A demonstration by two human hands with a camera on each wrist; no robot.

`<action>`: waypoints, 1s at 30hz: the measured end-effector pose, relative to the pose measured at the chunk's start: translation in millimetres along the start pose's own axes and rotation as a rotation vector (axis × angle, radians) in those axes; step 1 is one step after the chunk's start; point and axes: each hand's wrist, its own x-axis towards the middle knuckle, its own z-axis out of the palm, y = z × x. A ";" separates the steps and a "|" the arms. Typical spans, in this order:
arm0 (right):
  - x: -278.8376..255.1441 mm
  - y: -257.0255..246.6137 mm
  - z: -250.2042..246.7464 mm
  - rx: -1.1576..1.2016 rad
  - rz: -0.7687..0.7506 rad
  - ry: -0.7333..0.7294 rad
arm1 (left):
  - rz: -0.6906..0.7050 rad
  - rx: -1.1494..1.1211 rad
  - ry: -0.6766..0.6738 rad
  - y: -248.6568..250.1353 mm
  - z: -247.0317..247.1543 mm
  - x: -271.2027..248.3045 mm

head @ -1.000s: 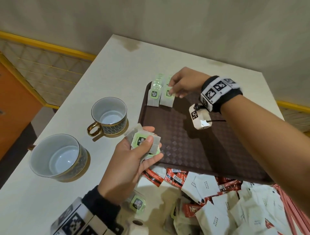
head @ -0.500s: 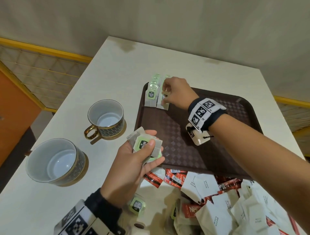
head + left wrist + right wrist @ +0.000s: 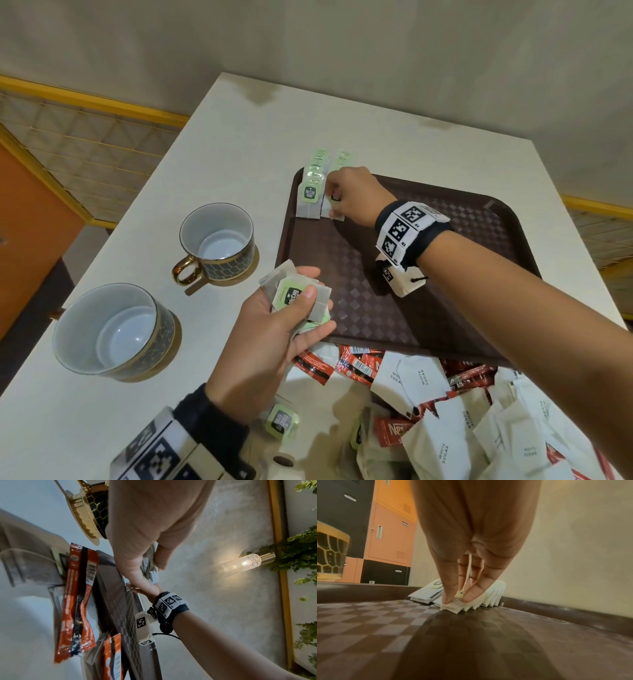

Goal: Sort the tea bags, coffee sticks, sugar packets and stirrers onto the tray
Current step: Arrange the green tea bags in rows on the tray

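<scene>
Head view: right hand (image 3: pixel 352 197) is at the tray's (image 3: pixel 479 219) far-left corner, fingers together and pinched down on the front tea bag (image 3: pixel 330 209) of the right-hand row. Right wrist view confirms it: thumb and fingertips (image 3: pixel 448 597) press the near edge of that bag flat on the tray floor, its string running up between the fingers. Two rows of tea bags (image 3: pixel 310 195) lie side by side there, fanned like shingles, long axis running away from the person and spilling over the far rim.

Left hand (image 3: pixel 274 329) hovers over the tray's near-left edge, fingers and thumb clamped on a small stack of tea bags (image 3: pixel 298 298), label side up. One more tea bag (image 3: pixel 281 419) lies on the table by the left wrist.

Key relation, as I read it: the stack sits toward the person and slightly left of the right fingers, well apart from them, across bare tray. The right hand is the placing hand, so the next bag likely means a reach back toward the body, then forward along the row axis.

Coffee sticks (image 3: pixel 352 365) and sugar packets (image 3: pixel 421 383) are piled off the tray's near edge, not yet sorted. Stirrers: can't make any out for certain
</scene>
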 end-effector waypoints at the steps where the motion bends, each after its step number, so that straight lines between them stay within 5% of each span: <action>1: 0.0 -0.1 -0.1 -0.007 -0.004 -0.001 | -0.003 0.000 -0.002 0.0 0.3 0.1; 14: -6.1 -35.8 2.5 -0.111 -0.226 0.017 | -0.013 -0.012 0.001 0.2 0.5 2.3; 30: -1.6 -39.2 10.4 -0.151 -0.165 -0.043 | -0.009 -0.002 0.004 2.1 -4.2 2.4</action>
